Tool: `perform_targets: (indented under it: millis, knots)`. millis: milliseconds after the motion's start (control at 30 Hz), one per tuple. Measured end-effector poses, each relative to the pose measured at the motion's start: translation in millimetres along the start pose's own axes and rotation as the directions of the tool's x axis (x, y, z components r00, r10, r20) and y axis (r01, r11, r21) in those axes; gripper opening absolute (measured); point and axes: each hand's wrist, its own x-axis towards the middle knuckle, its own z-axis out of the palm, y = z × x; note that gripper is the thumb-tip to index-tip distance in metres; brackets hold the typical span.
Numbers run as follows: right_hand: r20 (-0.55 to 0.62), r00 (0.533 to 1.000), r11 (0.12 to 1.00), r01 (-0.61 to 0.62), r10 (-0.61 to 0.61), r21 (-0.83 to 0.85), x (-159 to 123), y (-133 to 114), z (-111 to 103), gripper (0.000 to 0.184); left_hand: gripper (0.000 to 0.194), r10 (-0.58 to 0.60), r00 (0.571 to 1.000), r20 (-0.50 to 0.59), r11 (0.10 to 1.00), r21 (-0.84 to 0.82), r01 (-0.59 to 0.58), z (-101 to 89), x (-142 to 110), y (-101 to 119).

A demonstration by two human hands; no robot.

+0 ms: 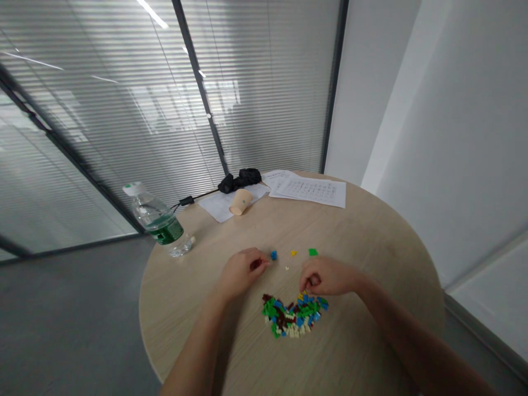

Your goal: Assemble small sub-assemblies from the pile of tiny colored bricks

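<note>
A heap of small toy building bricks (291, 318) in green, blue, dark red, cream and yellow lies on the round wooden table (355, 341). My right hand (328, 276) is closed, its fingertips pinched at the far edge of the heap beside some yellow bricks. My left hand (243, 269) is also closed in a pinch, left of a blue brick piece (274, 255); whatever sits between its fingertips is too small to tell. Beyond the heap lie a yellow piece (293, 253), a tiny cream piece (287, 268) and a flat green piece (313, 252), each apart from the others.
On the left edge stands a clear plastic bottle (159, 220) with a green label. Toward the back, a paper cup (240, 202) lies tipped over near a black bundled item (241, 180) with a cord. Printed sheets (313, 190) lie at the far edge, before a glass partition with blinds.
</note>
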Motion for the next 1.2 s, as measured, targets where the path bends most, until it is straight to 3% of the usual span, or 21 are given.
perform_targets:
  millis: [167,367,467,567,633,800,1200]
  knots:
    - [0.001,1.0,1.0,0.006,-0.006,0.016,2.3,0.3,2.0,0.015,0.017,0.016,0.999,0.047,1.0,-0.004,-0.016,5.0,0.1,5.4]
    - [-0.023,0.999,0.999,-0.039,0.039,0.007,1.6,3.7,1.3,0.01,0.018,0.021,1.0,0.023,0.999,-0.042,-0.02,3.6,-0.3,3.4]
    - [-0.209,0.978,0.999,-0.032,0.022,-0.044,4.1,6.7,-1.0,0.008,0.018,0.051,0.998,0.021,0.994,-0.094,-0.049,5.3,0.1,4.0]
    - [-0.445,0.895,0.984,-0.09,0.012,-0.155,9.3,10.4,-1.0,0.011,0.017,0.08,0.996,0.039,0.987,-0.143,-0.073,8.0,0.9,7.6]
    - [-0.516,0.857,0.959,-0.139,-0.008,-0.246,13.3,13.1,1.6,0.012,0.017,0.094,0.994,0.06,0.983,-0.164,-0.084,10.1,1.3,10.9]
    - [-0.521,0.853,0.912,-0.197,-0.021,-0.36,22.0,18.1,11.2,0.014,0.015,0.111,0.987,0.115,0.981,-0.172,-0.091,14.7,2.5,15.8]
    - [-0.512,0.855,0.897,-0.287,0.082,-0.337,27.1,21.1,12.0,0.012,0.016,0.123,0.987,0.1,0.98,-0.166,-0.105,15.4,2.0,14.9]
